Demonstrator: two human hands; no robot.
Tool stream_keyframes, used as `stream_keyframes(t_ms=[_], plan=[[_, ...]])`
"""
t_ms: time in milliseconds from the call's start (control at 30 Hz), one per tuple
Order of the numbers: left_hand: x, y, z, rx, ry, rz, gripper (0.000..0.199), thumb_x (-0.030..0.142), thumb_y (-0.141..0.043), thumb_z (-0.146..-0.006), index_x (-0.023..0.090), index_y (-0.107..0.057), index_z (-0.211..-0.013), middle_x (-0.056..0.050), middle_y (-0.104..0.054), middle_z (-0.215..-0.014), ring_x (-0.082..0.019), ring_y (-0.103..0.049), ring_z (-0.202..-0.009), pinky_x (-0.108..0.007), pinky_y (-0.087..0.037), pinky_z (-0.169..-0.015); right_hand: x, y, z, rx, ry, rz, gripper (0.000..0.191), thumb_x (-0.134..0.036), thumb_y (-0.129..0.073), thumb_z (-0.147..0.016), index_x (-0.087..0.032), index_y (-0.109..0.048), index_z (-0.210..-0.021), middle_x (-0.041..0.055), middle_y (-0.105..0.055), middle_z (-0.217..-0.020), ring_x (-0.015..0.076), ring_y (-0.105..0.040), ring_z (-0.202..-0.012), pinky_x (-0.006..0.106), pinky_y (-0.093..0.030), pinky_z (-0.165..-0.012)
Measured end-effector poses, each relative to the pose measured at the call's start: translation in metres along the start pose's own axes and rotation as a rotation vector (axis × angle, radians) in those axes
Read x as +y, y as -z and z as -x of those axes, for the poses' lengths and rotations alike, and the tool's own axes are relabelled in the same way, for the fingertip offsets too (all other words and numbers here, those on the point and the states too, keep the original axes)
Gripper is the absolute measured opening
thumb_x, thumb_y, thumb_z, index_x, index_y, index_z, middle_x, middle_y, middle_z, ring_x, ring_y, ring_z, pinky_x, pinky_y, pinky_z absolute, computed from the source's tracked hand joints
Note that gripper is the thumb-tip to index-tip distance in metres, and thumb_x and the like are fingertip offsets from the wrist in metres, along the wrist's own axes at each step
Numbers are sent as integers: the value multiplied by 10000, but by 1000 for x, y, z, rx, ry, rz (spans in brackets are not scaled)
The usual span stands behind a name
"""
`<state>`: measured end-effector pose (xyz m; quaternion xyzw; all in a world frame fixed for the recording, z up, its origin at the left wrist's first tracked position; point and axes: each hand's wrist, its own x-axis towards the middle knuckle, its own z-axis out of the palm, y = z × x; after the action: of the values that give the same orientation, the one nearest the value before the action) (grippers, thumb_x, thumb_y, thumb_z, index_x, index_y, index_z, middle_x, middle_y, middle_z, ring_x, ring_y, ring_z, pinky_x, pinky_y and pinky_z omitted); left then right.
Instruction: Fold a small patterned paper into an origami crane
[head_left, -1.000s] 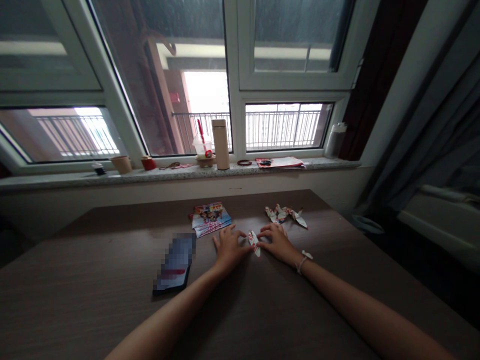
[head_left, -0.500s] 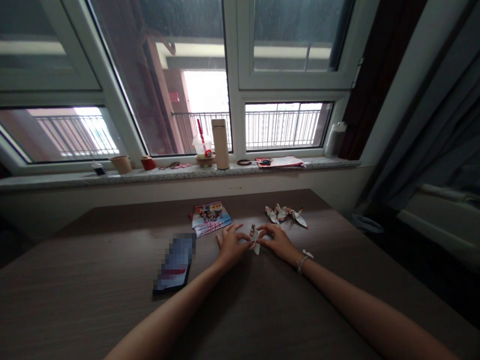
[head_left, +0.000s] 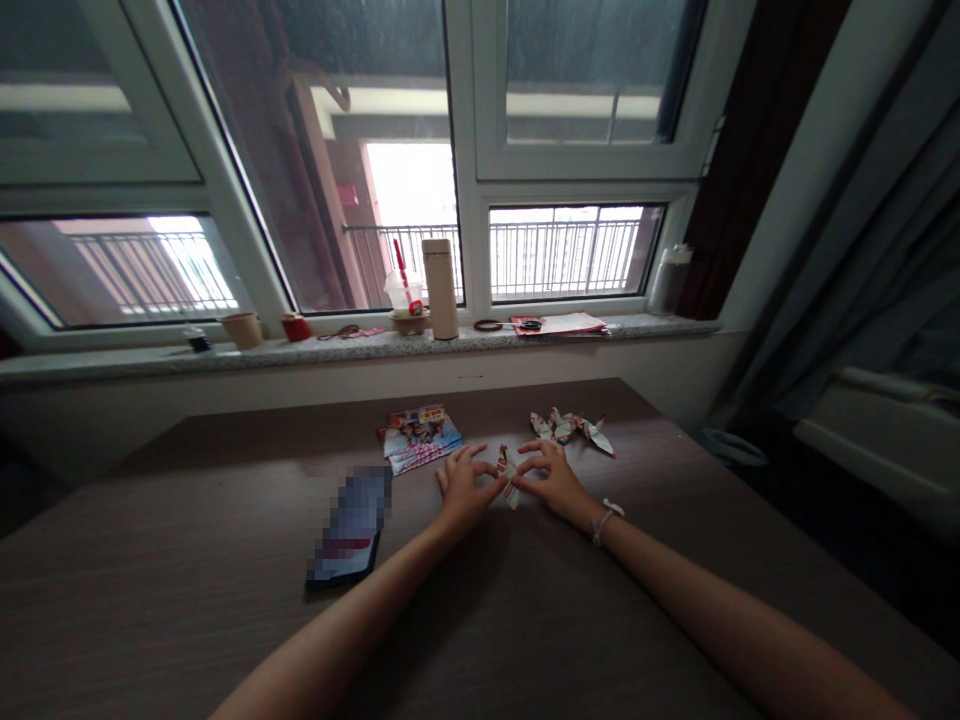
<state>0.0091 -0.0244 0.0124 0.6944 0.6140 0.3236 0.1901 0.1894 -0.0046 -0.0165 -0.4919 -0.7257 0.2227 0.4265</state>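
Note:
A small folded paper crane, pale with red and dark print, is between my two hands just above the brown table. My left hand pinches its left side between thumb and forefinger, the other fingers spread. From the right, my right hand pinches the other side in the same way; a thin bracelet is on that wrist. Beyond my right hand lie several finished-looking paper cranes in a cluster. The fingertips hide part of the held crane.
Printed leaflets lie in a stack behind my left hand. A phone with a blurred screen rests to the left. On the windowsill stand a beige flask, a plastic cup with a red straw, a paper cup and a bottle.
My right hand's fingers have shifted slightly, and the thumb and forefinger are closer in on the crane. The crane's upper part has turned a little. Everything else stays put.

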Motion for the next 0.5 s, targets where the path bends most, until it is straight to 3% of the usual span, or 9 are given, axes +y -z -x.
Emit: stream_keyframes(t_ms=[267, 500], plan=[[2, 0, 0, 44, -30, -17, 30, 273, -718, -722, 250, -718, -741, -1, -504, -1390, -283, -316, -1331, -522, -212, -1104, -9, -3, 0, 26, 7, 50, 82, -327, -716, -716, -261, -722, -669, 37, -579, -1179, 269, -401, -1214, 492, -241, -1089], [0, -2, 0, 70, -4, -49, 62, 324, -704, -735, 268, -726, -752, -14, -530, -1339, -290, -355, -1296, -553, -209, -1092, -6, -2, 2, 57, 11, 78, 92, -360, -725, -723, -271, -727, -699, 39, -594, -1149, 282, -361, -1250, 508, -203, -1103]])
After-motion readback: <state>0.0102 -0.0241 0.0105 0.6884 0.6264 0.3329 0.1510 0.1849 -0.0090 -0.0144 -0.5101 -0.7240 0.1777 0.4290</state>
